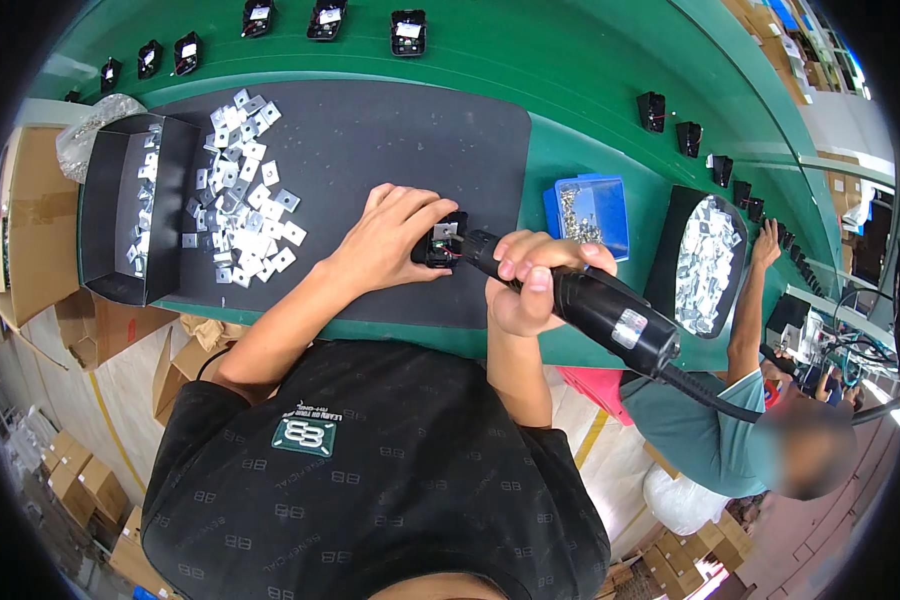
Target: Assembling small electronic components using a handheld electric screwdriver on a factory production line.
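Note:
My left hand (395, 235) is closed round a small black plastic housing (433, 262), keeping it on the dark grey mat (360, 130). Inside the housing a metal plate and some wires show in part. My right hand (540, 275) grips a black electric screwdriver (610, 315), whose cable runs off to the lower right. The screwdriver's tip reaches into the housing from the right; where exactly it touches is hidden. To the left of my left hand lies a loose pile of square silver metal plates (245, 195), each with a hole.
A black box (110, 215) with more plates stands at the left. Right of the mat are a blue bin (620, 215) of screws and a black tray (665, 270) of metal parts. Black housings (408, 33) line the green conveyor (530, 60). A co-worker's arm (750, 310) reaches in at the right.

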Demonstrator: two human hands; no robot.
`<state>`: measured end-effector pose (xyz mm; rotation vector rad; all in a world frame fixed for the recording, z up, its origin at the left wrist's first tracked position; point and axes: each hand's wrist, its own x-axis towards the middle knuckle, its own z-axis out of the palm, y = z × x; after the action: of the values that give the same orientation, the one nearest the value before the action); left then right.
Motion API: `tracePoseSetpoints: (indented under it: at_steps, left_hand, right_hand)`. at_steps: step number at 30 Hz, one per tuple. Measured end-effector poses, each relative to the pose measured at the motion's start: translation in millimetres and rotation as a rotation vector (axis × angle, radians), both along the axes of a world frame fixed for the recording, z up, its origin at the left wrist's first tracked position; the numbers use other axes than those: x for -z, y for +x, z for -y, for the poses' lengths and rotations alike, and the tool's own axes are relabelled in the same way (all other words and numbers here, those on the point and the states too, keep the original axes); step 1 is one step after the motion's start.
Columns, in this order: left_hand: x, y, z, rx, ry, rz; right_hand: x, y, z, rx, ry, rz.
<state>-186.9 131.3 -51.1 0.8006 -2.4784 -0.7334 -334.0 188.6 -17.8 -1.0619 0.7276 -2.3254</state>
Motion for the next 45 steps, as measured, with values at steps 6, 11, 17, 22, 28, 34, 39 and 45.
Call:
tracePoseSetpoints:
  at_steps: [6,11,17,22,28,34,39,45]
  left_hand:
    - [1,1,0,-0.002,0.007,-0.008]
    - [1,0,0,-0.016,-0.003,-0.007]
    - [2,-1,1,-0.016,0.008,-0.028]
    - [4,-3,3,-0.012,0.027,-0.064]
    - [2,-5,4,-0.013,0.024,-0.059]
    - [2,-5,3,-0.011,0.009,-0.068]
    - [-8,-12,15,0.016,0.004,-0.013]
    - [-13,-58,93,-0.065,-0.132,-0.071]
  right_hand:
    - [5,3,-1,0.000,0.027,0.032]
    - [11,3,4,0.008,0.000,-0.044]
    - [17,1,3,-0.042,0.033,-0.021]
    - [16,3,5,-0.088,0.041,-0.061]
    - [18,5,8,-0.111,0.029,-0.072]
    - [19,4,10,-0.086,0.004,-0.137]
    - [-14,-7,-3,-0.050,-0.033,-0.054]
    - [-46,-56,-42,0.146,-0.049,-0.115]
